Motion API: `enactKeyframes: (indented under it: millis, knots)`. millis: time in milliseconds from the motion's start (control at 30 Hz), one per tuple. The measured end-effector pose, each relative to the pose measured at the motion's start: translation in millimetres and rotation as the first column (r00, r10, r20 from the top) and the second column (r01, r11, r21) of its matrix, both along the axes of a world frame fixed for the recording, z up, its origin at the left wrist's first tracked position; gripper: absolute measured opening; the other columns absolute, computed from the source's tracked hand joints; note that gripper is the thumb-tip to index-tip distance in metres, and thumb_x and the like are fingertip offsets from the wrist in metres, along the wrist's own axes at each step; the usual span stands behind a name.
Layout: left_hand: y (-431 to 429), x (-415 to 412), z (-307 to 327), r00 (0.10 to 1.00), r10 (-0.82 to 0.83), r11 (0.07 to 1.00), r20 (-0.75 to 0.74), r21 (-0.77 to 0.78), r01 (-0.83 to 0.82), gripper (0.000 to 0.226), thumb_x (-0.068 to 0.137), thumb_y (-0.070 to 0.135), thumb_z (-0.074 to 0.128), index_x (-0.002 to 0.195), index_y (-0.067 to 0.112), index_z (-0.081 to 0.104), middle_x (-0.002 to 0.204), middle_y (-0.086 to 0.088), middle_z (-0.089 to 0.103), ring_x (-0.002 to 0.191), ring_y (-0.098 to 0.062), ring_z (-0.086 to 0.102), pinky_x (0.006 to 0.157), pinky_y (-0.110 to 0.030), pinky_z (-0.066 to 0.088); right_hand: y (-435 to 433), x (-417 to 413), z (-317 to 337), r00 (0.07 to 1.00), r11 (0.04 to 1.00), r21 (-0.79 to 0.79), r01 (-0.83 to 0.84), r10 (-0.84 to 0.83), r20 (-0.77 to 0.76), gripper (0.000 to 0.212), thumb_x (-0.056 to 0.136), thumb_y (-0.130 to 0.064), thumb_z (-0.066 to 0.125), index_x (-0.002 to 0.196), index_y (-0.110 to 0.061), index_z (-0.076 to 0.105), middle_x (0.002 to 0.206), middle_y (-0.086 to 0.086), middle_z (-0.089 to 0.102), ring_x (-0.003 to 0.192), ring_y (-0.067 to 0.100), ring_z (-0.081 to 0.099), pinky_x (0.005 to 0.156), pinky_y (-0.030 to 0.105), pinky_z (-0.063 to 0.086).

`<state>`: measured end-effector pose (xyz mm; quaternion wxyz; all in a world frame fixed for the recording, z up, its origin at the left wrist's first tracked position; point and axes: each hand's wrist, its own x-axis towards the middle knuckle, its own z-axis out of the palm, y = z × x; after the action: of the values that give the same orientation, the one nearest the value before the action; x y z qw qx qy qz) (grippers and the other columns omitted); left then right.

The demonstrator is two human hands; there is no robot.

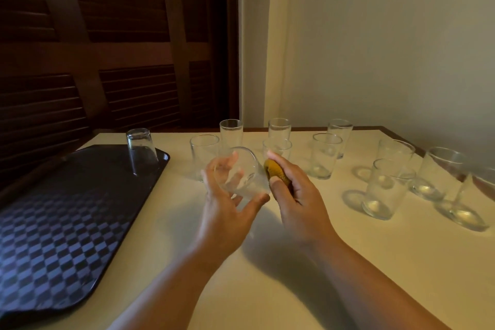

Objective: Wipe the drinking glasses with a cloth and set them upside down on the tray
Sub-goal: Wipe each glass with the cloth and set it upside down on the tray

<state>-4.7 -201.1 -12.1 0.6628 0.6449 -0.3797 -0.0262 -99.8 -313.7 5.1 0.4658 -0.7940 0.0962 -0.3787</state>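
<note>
Head view: glass (251, 166) in left hand (227, 211), above tabletop (267, 276), near tray (164, 161) edge

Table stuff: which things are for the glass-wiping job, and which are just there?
For the job: glass in the left hand, yellow cloth in the right hand, upturned glass on the tray, upright glasses on the table.
Just there: louvred door, wall.

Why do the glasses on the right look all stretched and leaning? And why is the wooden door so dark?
Head view: the wide-angle lens bends the edges, so the rightmost glasses look stretched and tilted; head view: dim warm light leaves the louvred door nearly black; head view: the left hand, its held glass and the right hand gripping the cloth look slightly blurred.
</note>
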Motion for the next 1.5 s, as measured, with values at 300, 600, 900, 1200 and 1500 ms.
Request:
enactKeyframes:
  millis: [300, 600, 900, 1200, 1500]
  knots:
    - [0, 2, -2, 0.99, 0.05, 0.997, 0.131, 0.053, -0.058, 0.098, 0.076, 0.008, 0.086, 0.147, 0.036, 0.025, 0.124, 0.012, 0.056, 0.116, -0.004, 0.06, 0.082, -0.018, 0.058, -3, -1, 2, 0.999, 0.999, -0.01, 0.042, -0.042, 0.027, 0.041, 0.106, -0.022, 0.048, 0.143, -0.04, 0.047, 0.135, -0.028, 0.049, 0.122, -0.027, 0.038, 0.093, -0.004, 0.032]
    - [0, -3, 2, 0.999, 0.039, 0.997, 0.035, 0.067, -0.042, 0.072, 0.073, 0.028, 0.085, 0.134, 0.028, 0.045, 0.125, 0.023, 0.052, 0.121, 0.005, 0.054, 0.091, -0.022, 0.057, 0, -3, 3, 0.999, 1.0, -0.008, -0.025, 0.025, 0.046, 0.042, 0.106, -0.022, 0.049, 0.146, -0.037, 0.046, 0.142, -0.026, 0.049, 0.132, -0.016, 0.04, 0.103, 0.005, 0.036]
    - [-3, 1, -8, 0.999, 0.027, 0.995, 0.036, 0.094, -0.03, 0.085, 0.086, -0.013, 0.069, 0.138, 0.039, 0.026, 0.133, 0.002, 0.055, 0.119, -0.01, 0.062, 0.092, -0.021, 0.055, 8, -2, -1, 0.995, 0.993, -0.099, -0.07, 0.077, 0.067, 0.045, 0.105, -0.022, 0.046, 0.15, -0.03, 0.044, 0.147, -0.022, 0.048, 0.139, -0.004, 0.04, 0.111, 0.012, 0.033]
    - [0, 2, -4, 0.996, 0.064, 0.993, 0.066, 0.098, -0.07, 0.068, 0.073, 0.031, 0.085, 0.126, 0.031, 0.043, 0.118, 0.005, 0.055, 0.11, -0.017, 0.061, 0.081, -0.012, 0.053, 8, -8, 0, 0.994, 0.99, -0.109, -0.084, 0.091, 0.059, 0.047, 0.105, -0.023, 0.046, 0.151, -0.028, 0.042, 0.147, -0.023, 0.046, 0.139, -0.006, 0.039, 0.106, 0.006, 0.032]
    - [-2, 5, -12, 0.998, -0.018, 0.992, 0.06, 0.122, 0.01, 0.089, 0.087, -0.004, 0.072, 0.149, 0.028, 0.017, 0.147, -0.007, 0.046, 0.129, -0.013, 0.055, 0.097, -0.02, 0.051, 7, -4, 0, 0.995, 0.991, -0.107, -0.078, 0.085, 0.06, 0.045, 0.106, -0.024, 0.047, 0.151, -0.03, 0.043, 0.147, -0.021, 0.047, 0.139, -0.006, 0.039, 0.11, 0.013, 0.035]
